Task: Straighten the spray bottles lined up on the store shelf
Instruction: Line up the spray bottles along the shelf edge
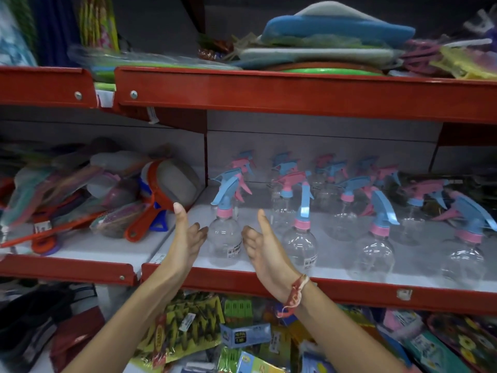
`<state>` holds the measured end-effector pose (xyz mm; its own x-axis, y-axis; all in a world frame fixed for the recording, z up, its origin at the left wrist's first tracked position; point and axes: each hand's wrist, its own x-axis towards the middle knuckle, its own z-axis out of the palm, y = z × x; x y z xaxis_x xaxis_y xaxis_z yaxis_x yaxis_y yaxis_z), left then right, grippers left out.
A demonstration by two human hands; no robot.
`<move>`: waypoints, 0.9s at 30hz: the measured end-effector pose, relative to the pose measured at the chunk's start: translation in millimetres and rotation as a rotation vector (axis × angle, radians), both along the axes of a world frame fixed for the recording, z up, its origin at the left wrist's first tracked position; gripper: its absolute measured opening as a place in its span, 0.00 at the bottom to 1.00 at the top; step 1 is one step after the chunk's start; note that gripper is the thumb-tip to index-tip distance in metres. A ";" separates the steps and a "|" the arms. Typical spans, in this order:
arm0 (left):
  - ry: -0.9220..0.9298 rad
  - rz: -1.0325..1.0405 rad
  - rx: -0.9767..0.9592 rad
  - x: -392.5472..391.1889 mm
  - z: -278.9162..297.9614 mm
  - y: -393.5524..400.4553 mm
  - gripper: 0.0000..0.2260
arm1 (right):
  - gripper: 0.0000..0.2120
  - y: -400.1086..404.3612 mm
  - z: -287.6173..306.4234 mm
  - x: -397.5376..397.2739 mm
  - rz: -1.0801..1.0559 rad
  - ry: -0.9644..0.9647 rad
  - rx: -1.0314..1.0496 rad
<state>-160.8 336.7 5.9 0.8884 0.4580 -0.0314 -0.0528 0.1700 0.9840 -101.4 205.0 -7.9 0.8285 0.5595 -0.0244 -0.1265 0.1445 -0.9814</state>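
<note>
Several clear spray bottles with pink and blue trigger heads stand in rows on the white middle shelf (258, 211). The front-left bottle (225, 238) has a blue trigger and a pink collar. My left hand (185, 238) is open just left of it, and my right hand (259, 246) is open just right of it; neither visibly touches it. Right of my right hand stands another front bottle (300, 243) with a blue trigger. Further front bottles (375, 251) stand to the right, with triggers pointing different ways.
A red shelf lip (349, 289) runs along the front edge. On the left shelf section lie strainers and brushes (158, 195). The upper shelf (295, 92) holds sponges and mats. Packaged goods (242, 335) fill the shelf below.
</note>
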 end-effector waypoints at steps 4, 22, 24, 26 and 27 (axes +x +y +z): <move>0.001 -0.025 0.001 -12.3 0.5 -0.7 0.42 | 0.40 -9.8 -0.5 -9.0 0.045 0.022 0.003; 0.086 -0.087 0.065 -25.3 7.2 -30.1 0.34 | 0.36 17.5 4.8 -7.8 0.025 -0.020 -0.015; 0.081 -0.071 0.054 -23.3 1.5 -22.5 0.37 | 0.38 15.3 3.6 -10.6 0.024 -0.022 -0.030; 0.081 -0.062 0.049 -20.8 1.1 -13.5 0.39 | 0.38 12.6 3.3 -15.3 0.027 -0.009 -0.045; 0.089 -0.064 0.054 -18.9 1.1 -9.7 0.40 | 0.38 11.5 3.3 -18.3 0.031 -0.002 -0.049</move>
